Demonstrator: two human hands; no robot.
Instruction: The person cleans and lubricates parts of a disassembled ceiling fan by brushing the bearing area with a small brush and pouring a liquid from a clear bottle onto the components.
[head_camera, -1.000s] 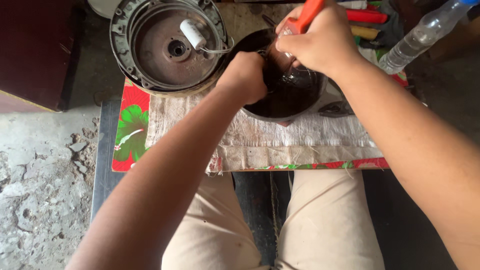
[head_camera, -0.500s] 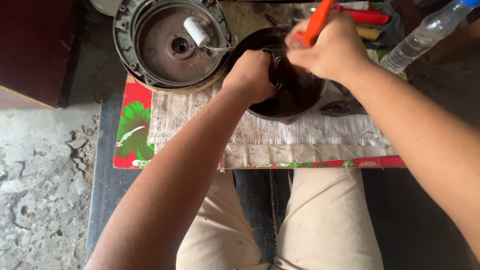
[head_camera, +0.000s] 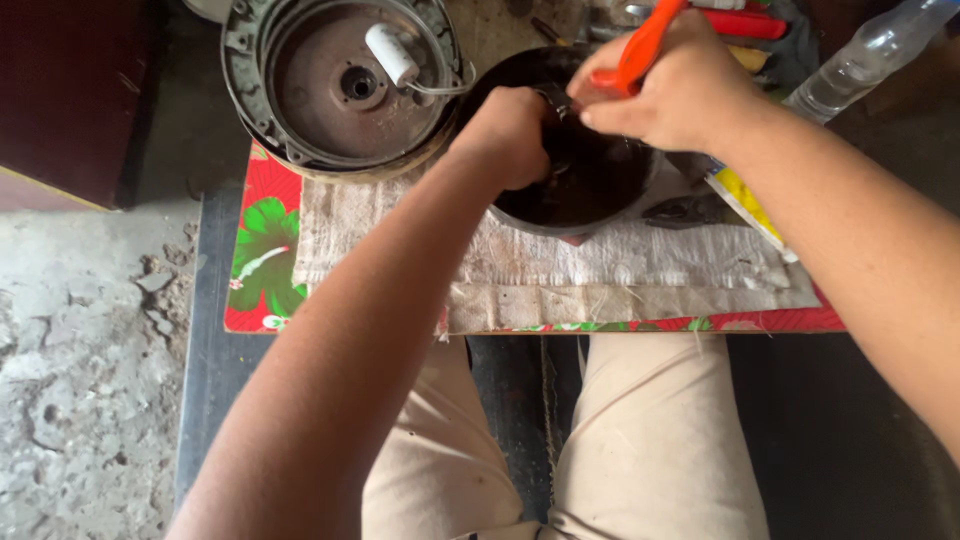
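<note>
- Two bare hands meet over a dark round bowl-shaped part (head_camera: 585, 185) at the 12 o'clock end of a low work surface, seen from a head-worn camera looking down.
- The left hand (head_camera: 512, 135) is curled in a fist on the bowl's rim at about 9 o'clock, gripping the dark part; what its fingers close around inside cannot be made out.
- The right hand (head_camera: 680, 90) is clenched around an orange-handled tool (head_camera: 640, 50), its handle sticking up toward 12 o'clock and its working end hidden down inside the bowl.
- The bowl's inside reads dark and glossy; its contents cannot be told.
- At 10 o'clock from the bowl, just beside it, sits a round grey metal housing (head_camera: 340, 85), open side up. Inside lie a white cylinder (head_camera: 392, 55) with a pale wire running to the rim, and a central hole.
- Both rest on a worn off-white cloth (head_camera: 560, 270) spread over a red floral-patterned mat (head_camera: 262, 250).
- A clear plastic bottle (head_camera: 870, 55) lies at 2 o'clock, well apart from the bowl; dark pliers (head_camera: 690, 210) lie on the cloth at the bowl's 4 o'clock.
</note>
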